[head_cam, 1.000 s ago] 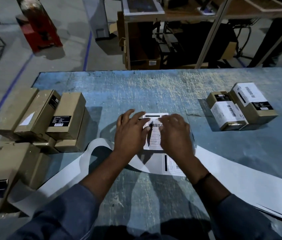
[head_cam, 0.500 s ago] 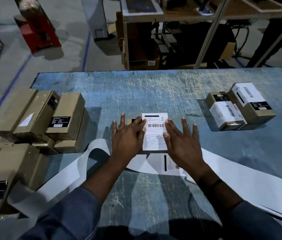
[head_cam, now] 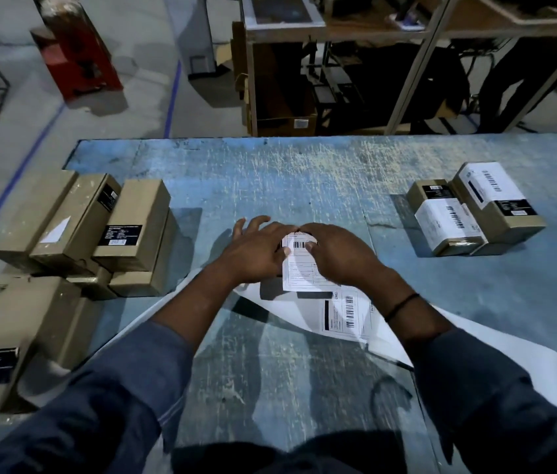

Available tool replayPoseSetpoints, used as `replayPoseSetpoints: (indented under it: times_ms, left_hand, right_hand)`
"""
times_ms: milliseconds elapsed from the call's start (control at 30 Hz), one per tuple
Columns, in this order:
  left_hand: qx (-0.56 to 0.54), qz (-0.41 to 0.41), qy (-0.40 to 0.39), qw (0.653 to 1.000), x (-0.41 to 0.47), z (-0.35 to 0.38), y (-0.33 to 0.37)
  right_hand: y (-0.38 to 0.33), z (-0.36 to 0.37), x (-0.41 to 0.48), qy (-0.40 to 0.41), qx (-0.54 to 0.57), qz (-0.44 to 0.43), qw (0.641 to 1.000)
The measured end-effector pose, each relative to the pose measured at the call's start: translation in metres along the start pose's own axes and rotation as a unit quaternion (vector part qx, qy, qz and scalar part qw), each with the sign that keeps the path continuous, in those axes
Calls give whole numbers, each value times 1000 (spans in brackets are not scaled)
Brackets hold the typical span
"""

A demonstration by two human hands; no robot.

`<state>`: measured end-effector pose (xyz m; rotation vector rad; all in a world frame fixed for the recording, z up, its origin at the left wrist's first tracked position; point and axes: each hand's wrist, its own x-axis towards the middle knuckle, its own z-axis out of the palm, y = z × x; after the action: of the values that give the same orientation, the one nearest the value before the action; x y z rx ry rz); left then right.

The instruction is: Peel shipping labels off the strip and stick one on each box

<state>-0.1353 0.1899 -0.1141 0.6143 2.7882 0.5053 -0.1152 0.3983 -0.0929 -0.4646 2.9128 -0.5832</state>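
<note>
A small brown box point(head_cam: 271, 289) stands mid-table, mostly hidden under my hands. A white shipping label point(head_cam: 299, 271) with a barcode lies on its top. My left hand point(head_cam: 256, 251) rests flat on the label's left side with fingers spread. My right hand point(head_cam: 338, 254) presses on its right side, and the fingertips of both meet near the label's far edge. The white label strip point(head_cam: 345, 314) lies just in front of the box, with one printed label showing. Its backing paper trails off to the left and right.
Several plain brown boxes point(head_cam: 133, 227) are stacked at the table's left edge, with a larger one point(head_cam: 13, 340) nearer me. Two labelled boxes point(head_cam: 448, 224) sit at the right. Beyond the blue table point(head_cam: 304, 179) stand metal shelving point(head_cam: 407, 80) and a red object point(head_cam: 78, 53).
Half a second ago my hands lay on either side of the label, fingers spread. They have slid inward and forward and now cover most of its top.
</note>
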Motion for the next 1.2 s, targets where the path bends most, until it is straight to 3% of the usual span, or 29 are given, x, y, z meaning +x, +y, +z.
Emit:
replayPoseSetpoints:
  times_ms: [100,167,567,733,800,900,1000,1100,1200]
  left_hand:
    - [-9,13,-51,999,5,-9,-9]
    - [-7,16,-61,998,7,-13,-14]
    - [-19,-21,-55,998,6,-12,-19]
    - [-51,-18,-34,998,0,-5,-23]
    - [-58,-16,-16,998,-6,0,-26]
    - [-61,30,44,997,-18,9,-30]
    - [-109,128,59,984,-31,14,-35]
    - [-69,164,24,984,-37,15,-39]
    - [-1,132,52,990,-31,16,-33]
  right_hand:
    - [16,-6,9,-76,31,11,997]
    - [29,-5,12,-85,44,11,995]
    - [41,-5,5,1,-130,10,991]
    - [27,5,9,-52,-52,2,997]
    - [38,2,1,-9,-51,21,998]
    - [66,4,-18,87,59,11,994]
    - [83,12,-42,78,158,-62,982]
    - [77,23,-54,31,115,-116,986]
    - [70,36,-46,71,81,-132,985]
